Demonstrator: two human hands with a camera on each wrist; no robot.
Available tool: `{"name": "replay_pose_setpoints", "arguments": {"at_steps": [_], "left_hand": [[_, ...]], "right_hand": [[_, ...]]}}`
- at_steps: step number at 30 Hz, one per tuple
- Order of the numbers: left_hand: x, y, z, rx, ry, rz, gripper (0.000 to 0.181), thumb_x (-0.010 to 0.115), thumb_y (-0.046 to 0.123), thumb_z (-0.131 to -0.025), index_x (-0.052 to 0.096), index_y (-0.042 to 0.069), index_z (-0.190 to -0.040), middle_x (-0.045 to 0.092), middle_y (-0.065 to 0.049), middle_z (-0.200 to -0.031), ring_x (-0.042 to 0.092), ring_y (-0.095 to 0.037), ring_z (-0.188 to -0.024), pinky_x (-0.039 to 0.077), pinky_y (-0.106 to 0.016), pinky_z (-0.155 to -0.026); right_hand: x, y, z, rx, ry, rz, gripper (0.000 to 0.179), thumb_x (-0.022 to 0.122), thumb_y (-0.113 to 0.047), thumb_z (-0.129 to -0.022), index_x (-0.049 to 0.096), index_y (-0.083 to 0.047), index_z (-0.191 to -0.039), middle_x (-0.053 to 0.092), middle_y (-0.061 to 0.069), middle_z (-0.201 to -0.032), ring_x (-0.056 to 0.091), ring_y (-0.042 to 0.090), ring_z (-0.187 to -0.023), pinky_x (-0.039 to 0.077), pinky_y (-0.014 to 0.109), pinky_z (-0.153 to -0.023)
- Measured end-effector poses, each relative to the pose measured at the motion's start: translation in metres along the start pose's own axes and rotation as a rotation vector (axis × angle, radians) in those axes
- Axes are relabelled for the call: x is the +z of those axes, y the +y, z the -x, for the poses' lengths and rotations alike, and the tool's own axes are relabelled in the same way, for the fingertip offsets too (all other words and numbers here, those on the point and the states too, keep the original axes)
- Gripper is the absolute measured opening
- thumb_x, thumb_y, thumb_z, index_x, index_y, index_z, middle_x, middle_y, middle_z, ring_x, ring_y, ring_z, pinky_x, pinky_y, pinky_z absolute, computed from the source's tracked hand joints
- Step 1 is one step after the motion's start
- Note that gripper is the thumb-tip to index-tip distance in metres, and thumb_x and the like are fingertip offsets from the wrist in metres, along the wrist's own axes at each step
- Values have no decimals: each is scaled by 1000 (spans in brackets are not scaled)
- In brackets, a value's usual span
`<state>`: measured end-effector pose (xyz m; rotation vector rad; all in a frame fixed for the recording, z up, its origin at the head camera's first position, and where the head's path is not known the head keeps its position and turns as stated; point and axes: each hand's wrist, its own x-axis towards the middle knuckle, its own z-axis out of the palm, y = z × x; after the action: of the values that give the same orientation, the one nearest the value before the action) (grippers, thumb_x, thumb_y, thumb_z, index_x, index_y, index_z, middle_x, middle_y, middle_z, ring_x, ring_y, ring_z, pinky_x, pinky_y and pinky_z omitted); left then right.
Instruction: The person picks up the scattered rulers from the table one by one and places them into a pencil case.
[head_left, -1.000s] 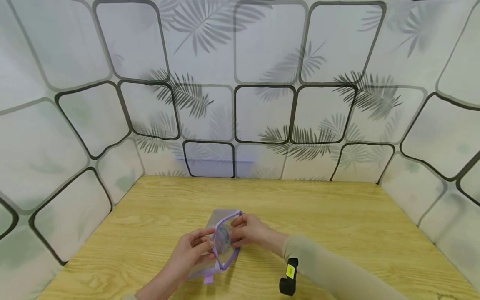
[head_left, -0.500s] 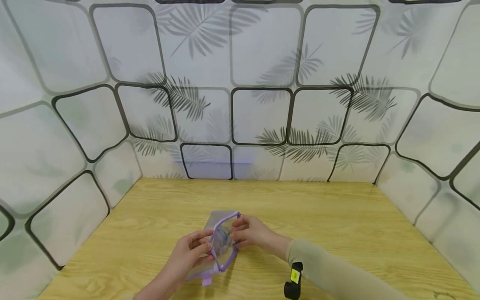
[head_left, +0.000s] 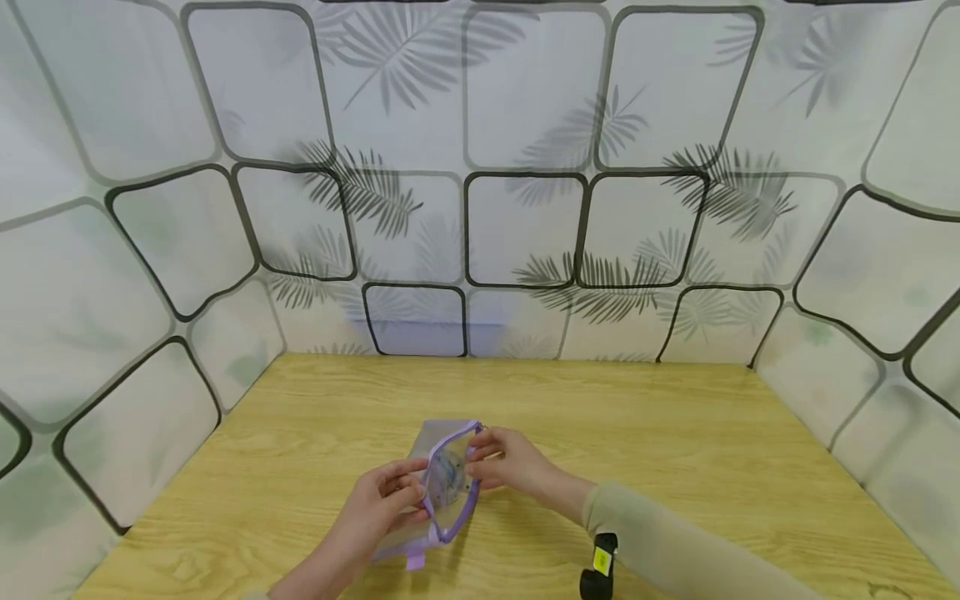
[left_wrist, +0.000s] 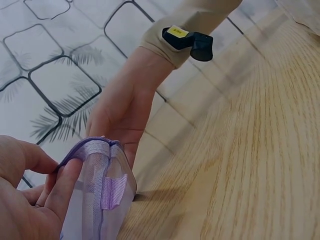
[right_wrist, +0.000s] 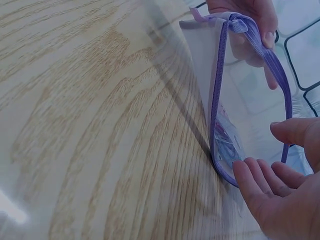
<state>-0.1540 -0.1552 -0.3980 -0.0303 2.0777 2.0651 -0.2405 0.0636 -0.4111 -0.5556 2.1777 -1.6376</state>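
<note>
A see-through mesh zipper pouch (head_left: 437,432) with purple zip edging lies on the table, its mouth spread wide towards the right. My left hand (head_left: 382,500) pinches the near-left zip edge between thumb and fingers. At the mouth's right side is my right hand (head_left: 513,461), its fingers loosely bent around the opening. In the right wrist view, nothing sits between that hand's thumb and fingertips (right_wrist: 240,167). A bluish, clear, crumpled-looking bundle (right_wrist: 227,142) lies inside the pouch; its kind is unclear. A purple fabric tab (left_wrist: 114,191) sticks out from the pouch's end.
The pouch rests on a wood-grain table (head_left: 637,417). Patterned fabric walls (head_left: 525,233) with leaf prints and rounded squares enclose the left, back and right sides. A black wrist device (head_left: 600,562) with a yellow label is strapped to the right sleeve.
My right hand has drawn slightly to the right, out of the pouch's mouth, and the bundle inside shows more. The left hand keeps its pinch in about the same place.
</note>
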Motion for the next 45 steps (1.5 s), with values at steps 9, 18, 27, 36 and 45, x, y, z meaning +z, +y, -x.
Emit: {"name": "replay_pose_setpoints", "arguments": {"at_steps": [9,18,27,36,45], "left_hand": [[0,-1,0,13,-10,6,52,56,7,-97,40,-12,-142,56,3,-92,61,-11,-87,61,-23,-78],[1,0,2,46,-41,-40,54,58,8,-95,40,-12,-142,55,2,-92,60,-10,-85,62,-24,-79],[4,0,0,59,-49,-65,52,59,4,-93,43,-15,-139,56,2,-88,60,-11,-80,63,-27,-76],[10,-2,-3,109,-75,-124,49,61,1,-89,48,-17,-133,62,-3,-88,65,-12,-74,64,-30,-72],[17,-4,-11,167,-126,-190,48,62,0,-88,49,-20,-130,64,-7,-85,66,-11,-70,64,-28,-68]], "right_hand": [[-8,0,9,-41,-13,64,52,67,-12,-93,49,9,-137,62,27,-126,67,26,-104,63,40,-81],[-19,2,16,-99,-52,243,55,70,-18,-92,51,5,-138,63,25,-127,67,29,-102,62,35,-75],[-37,-12,33,-99,-144,474,65,67,-26,-94,41,5,-145,56,25,-136,64,35,-113,60,40,-87],[-49,-13,46,-66,-140,480,67,66,-28,-95,39,3,-148,54,26,-139,62,36,-115,59,44,-87],[-62,-17,58,-80,-122,505,64,62,-34,-97,41,-1,-147,53,25,-138,62,35,-115,59,46,-88]]}}
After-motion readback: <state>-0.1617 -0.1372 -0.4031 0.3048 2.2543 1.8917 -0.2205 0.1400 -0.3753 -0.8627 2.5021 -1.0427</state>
